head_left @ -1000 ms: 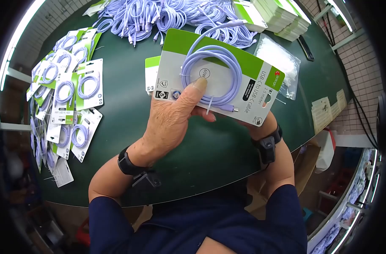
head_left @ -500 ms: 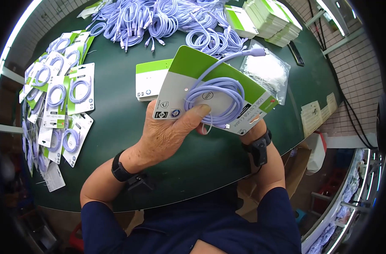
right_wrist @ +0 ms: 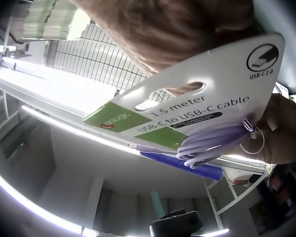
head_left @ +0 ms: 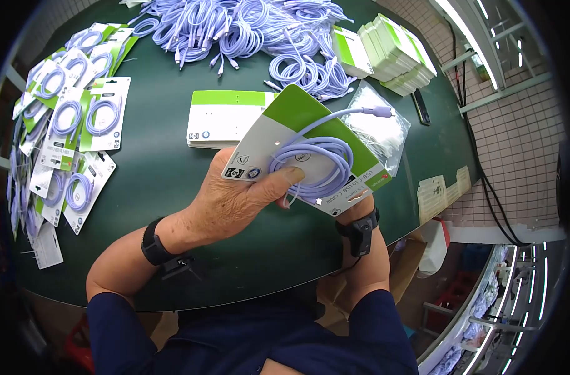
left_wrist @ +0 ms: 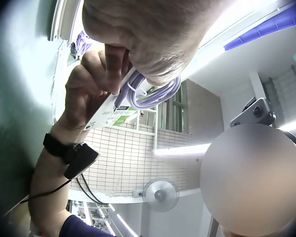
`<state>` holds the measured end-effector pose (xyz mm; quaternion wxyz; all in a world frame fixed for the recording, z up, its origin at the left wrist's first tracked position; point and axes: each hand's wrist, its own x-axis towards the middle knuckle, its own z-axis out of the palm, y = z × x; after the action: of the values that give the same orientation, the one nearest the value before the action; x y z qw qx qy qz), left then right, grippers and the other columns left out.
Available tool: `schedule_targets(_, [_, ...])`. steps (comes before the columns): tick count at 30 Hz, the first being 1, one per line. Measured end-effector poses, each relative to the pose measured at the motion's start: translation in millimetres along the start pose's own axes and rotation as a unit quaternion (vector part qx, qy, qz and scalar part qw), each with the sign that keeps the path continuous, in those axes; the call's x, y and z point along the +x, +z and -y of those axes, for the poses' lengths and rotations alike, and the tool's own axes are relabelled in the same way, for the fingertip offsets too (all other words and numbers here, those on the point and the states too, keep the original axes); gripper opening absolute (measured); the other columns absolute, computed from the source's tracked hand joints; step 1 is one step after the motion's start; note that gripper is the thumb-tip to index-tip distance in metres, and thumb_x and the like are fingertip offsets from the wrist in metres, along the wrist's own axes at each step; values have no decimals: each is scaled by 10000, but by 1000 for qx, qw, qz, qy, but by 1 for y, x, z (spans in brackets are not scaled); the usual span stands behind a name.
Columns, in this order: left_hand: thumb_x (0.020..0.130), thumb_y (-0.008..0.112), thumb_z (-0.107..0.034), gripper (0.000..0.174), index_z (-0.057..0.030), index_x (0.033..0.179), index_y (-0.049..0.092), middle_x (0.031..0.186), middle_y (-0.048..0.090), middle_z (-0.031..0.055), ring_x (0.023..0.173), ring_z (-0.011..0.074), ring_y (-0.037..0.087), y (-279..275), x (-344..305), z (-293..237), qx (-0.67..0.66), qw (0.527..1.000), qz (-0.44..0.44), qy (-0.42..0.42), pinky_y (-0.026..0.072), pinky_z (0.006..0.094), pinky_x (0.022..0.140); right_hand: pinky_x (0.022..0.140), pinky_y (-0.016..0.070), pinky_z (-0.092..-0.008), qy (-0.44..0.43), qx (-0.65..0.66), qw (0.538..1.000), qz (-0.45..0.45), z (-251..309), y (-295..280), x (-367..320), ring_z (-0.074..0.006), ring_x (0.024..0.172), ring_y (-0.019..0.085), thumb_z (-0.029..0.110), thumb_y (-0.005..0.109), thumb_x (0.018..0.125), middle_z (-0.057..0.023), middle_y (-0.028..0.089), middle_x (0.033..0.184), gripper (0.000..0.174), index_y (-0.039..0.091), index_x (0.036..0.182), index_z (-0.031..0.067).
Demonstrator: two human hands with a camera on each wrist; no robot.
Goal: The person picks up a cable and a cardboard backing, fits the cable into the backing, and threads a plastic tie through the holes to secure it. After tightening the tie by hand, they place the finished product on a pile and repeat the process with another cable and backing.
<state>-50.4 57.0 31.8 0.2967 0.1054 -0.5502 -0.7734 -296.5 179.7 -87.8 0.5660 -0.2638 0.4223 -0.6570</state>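
Observation:
In the head view a green-and-white packaging card (head_left: 297,111) carries a coiled lilac USB-C cable (head_left: 348,161), one plug end (head_left: 377,111) reaching past the card's upper edge. My left hand (head_left: 225,203) grips the card's lower left side, thumb pressed over the coil and fingers behind. Most of my right hand (head_left: 358,210) is hidden behind the card's lower right part. The left wrist view shows that right hand (left_wrist: 86,81) with fingers curled against the card's back. A thin white tie (left_wrist: 136,89) loops round the coil.
Carded cables (head_left: 66,119) lie heaped at the left. Loose lilac cables (head_left: 235,28) cover the back, beside stacked cards (head_left: 391,53). More cards (head_left: 219,119) lie behind my left hand. A bag of white ties (head_left: 385,134) and a black tool (head_left: 421,107) lie at the right.
The card has tilted clockwise and sits lower in the head view. Its coil has bunched up under my left thumb. The whole scene has shifted left as the head turned.

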Motion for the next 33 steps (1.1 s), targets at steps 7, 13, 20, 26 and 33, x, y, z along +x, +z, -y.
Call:
schedule_targets(7, [1032,709,-111,282,51,1256,654,1012,730,88,750,105,664,-5,1,4,-9,1000,10,-15,578,261,652,1003,606,-443,15,68,998,10,23,27,-3,-316,1275,641,370,490,1126,-189,592,1466,513,460,1521,44])
schedule_targets(13, [1021,719,-126,310,30,1276,637,1034,725,88,760,111,678,-3,1,2,-36,998,-12,-52,585,261,610,1051,590,-439,26,-36,998,37,-3,-17,-24,-316,1347,600,416,476,1128,-188,538,1526,598,381,1587,45])
schedule_targets(20, [999,741,-140,368,3,1312,609,1053,722,85,777,125,692,-7,8,2,-51,992,-46,-103,578,262,569,1080,581,-411,57,-41,996,57,-20,-19,-18,-315,1361,600,414,517,1115,-197,523,1546,648,339,1619,48])
schedule_targets(26, [942,799,-103,243,3,1137,700,995,732,57,804,116,696,-12,4,-4,49,993,-10,-102,571,263,637,744,555,-283,-216,-312,921,85,58,89,27,-140,824,656,133,713,1016,-48,668,978,159,645,1084,7])
schedule_targets(33, [861,824,24,129,-2,955,739,971,739,94,842,133,696,-40,4,16,176,978,97,50,588,286,775,703,497,-239,-106,-98,981,132,66,99,25,-132,784,616,46,648,1027,-97,613,893,141,555,924,18])
